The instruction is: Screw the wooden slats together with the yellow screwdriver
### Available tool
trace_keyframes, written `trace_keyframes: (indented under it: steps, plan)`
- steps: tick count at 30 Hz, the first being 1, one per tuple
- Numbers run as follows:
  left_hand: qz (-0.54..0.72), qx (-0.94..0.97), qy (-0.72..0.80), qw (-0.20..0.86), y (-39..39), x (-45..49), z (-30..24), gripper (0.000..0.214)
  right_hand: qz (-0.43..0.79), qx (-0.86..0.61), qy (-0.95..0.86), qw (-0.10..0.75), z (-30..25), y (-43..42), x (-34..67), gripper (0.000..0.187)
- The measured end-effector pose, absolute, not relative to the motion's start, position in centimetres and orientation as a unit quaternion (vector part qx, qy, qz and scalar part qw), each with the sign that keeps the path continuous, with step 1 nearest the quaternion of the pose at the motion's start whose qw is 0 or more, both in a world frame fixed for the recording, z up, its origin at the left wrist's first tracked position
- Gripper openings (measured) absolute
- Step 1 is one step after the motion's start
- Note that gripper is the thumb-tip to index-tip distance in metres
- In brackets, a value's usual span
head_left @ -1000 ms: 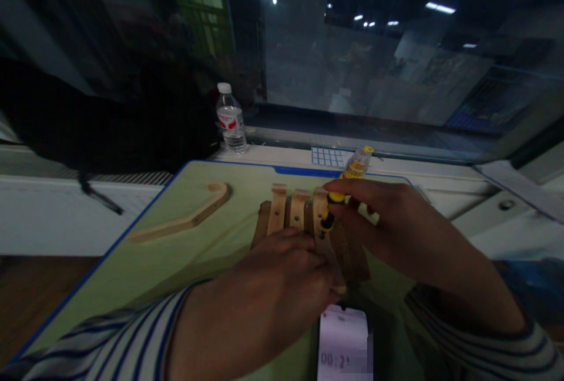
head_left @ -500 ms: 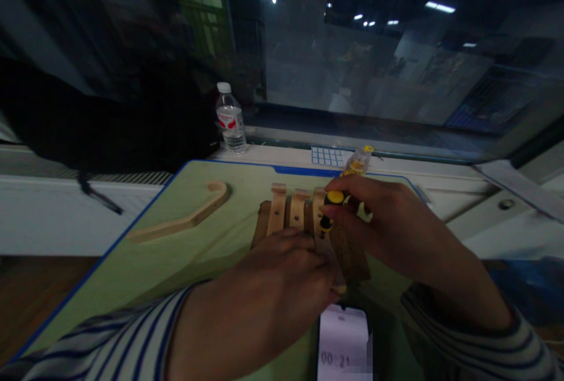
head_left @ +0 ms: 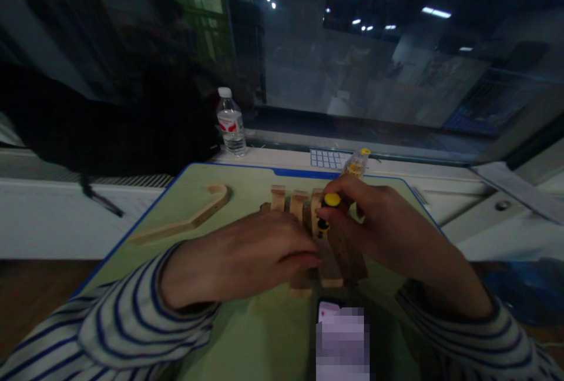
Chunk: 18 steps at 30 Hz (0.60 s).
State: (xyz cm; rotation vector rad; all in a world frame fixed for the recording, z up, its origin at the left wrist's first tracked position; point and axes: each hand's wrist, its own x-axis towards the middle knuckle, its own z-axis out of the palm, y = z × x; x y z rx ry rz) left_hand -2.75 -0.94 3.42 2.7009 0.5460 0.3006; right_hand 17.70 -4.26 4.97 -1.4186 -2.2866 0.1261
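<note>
In my right hand (head_left: 379,225) is a short screwdriver (head_left: 332,200) with a yellow and black handle, pinched between thumb and fingers. Its shaft points down at the rightmost wooden hook strip (head_left: 330,272). My left hand (head_left: 251,251) lies across the wooden pieces, thumb and fingertips at that strip's left edge; the fingers are partly hidden. Two more curved-end strips, a left one (head_left: 278,197) and a middle one (head_left: 298,204), stick out beyond the left hand. Under the strips is a darker brown board (head_left: 355,254), mostly covered.
A loose wooden hook strip (head_left: 189,222) lies on the left of the green table (head_left: 247,334). Near the front is a phone (head_left: 328,311), partly blurred out. A water bottle (head_left: 231,125) and a clear yellow-capped container (head_left: 358,162) stand by the window.
My left hand has shifted left and off the top of the rightmost strip, uncovering its lower end. The right hand keeps the screwdriver at nearly the same spot.
</note>
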Motion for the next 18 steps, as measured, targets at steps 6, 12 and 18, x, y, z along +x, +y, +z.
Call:
trace_keyframes:
  steps: [6, 12, 18]
  plan:
    - [0.072, 0.931, 0.316, 0.169, 0.2, -2.3, 2.5, 0.035, 0.059, -0.51, -0.829, 0.222, 5.1, -4.5, 17.6, 0.014]
    - [0.06, 0.93, 0.322, 0.165, 0.1, -1.8, 1.5, 0.047, 0.054, -0.51, -0.829, 0.223, 5.1, -4.4, 17.5, 0.013]
    - [0.04, 0.924, 0.334, 0.182, 0.3, -1.7, 0.9, 0.052, 0.051, -0.508, -0.83, 0.224, 4.9, -4.4, 17.6, 0.013]
